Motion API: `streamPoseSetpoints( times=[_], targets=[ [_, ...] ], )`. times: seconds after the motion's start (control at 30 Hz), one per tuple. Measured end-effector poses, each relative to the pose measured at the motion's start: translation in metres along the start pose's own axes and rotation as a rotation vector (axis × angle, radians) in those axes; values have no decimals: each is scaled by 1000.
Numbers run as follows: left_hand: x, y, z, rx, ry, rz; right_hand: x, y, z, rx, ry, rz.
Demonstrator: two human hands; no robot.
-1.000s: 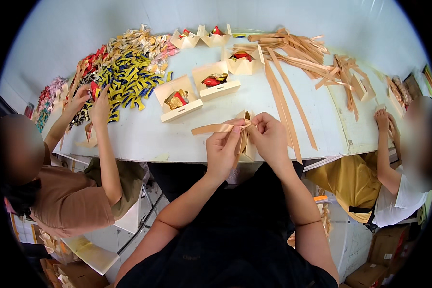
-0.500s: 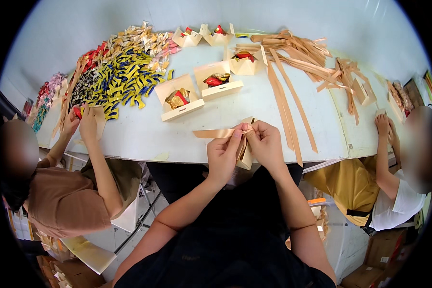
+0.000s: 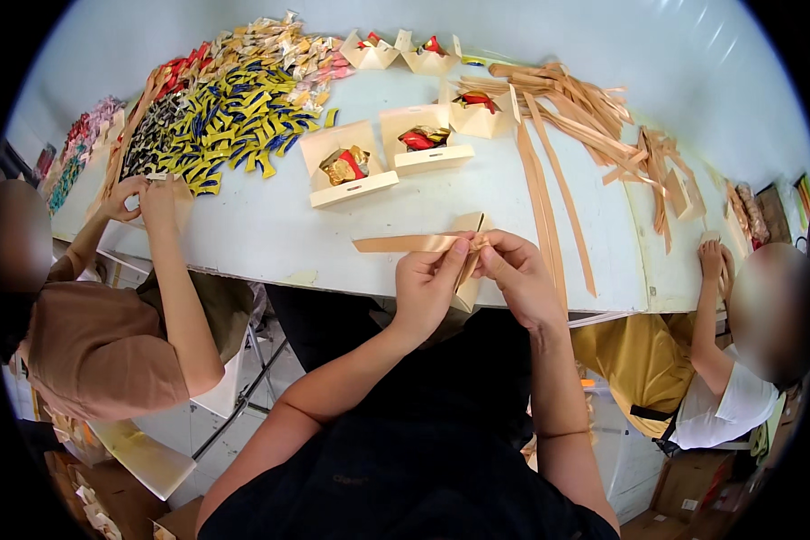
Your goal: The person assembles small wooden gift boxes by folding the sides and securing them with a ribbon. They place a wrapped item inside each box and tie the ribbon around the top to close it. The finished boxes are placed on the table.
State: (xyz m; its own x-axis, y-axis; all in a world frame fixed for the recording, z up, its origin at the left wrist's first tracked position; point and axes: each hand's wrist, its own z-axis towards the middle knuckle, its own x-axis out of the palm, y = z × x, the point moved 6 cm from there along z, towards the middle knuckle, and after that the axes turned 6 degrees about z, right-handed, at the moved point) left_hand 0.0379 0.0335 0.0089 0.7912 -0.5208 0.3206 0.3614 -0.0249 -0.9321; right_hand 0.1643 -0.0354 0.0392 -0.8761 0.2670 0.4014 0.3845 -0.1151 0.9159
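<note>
Just over the table's front edge, my left hand is closed, with thumb and fingertips pinching a satiny peach ribbon whose loose tail sticks out to the left. My right hand is closed too, its thumb and forefinger gripping the ribbon at a small knot or loop on top of a folded cream paper box. Both hands partly cover this box, which stands between them. Beyond it are two open cream boxes, one with gold and red wrapped sweets, the other with red and dark ones.
Several more open boxes stand farther back. Wrapped sweets are heaped at the left, and cut ribbons lie at the right. Co-workers sit on both sides, one with a hand at a box, the other with hands at the table.
My right hand has shifted slightly right and its fingers have opened up around the knot. The left still pinches the ribbon. The view has tilted a little, and the left co-worker's hands have moved.
</note>
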Motion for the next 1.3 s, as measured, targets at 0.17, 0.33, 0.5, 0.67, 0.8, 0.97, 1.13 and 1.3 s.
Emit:
streamPoseSetpoints(
  times=[0.17,0.33,0.5,0.67,0.8,0.97,1.13,1.3],
  targets=[
    [0,-4,0,48,26,134,-11,-5,7,-48,-69,275],
    [-1,-8,1,109,-16,196,10,27,5,-598,-174,-407],
    [1,-10,1,168,-86,267,25,58,5,-582,-112,-847],
    [2,-8,3,180,-61,294,17,67,6,-190,18,-657],
    [2,-8,-1,49,-24,314,13,82,-2,97,85,-870],
    [-25,3,8,124,-94,295,-20,89,-3,8,-41,-1138],
    [-32,5,10,95,-15,402,-62,49,-10,-44,-170,-976],
    [-43,-24,-3,-116,167,650,-53,52,-21,-222,-186,-1057]
  ],
)
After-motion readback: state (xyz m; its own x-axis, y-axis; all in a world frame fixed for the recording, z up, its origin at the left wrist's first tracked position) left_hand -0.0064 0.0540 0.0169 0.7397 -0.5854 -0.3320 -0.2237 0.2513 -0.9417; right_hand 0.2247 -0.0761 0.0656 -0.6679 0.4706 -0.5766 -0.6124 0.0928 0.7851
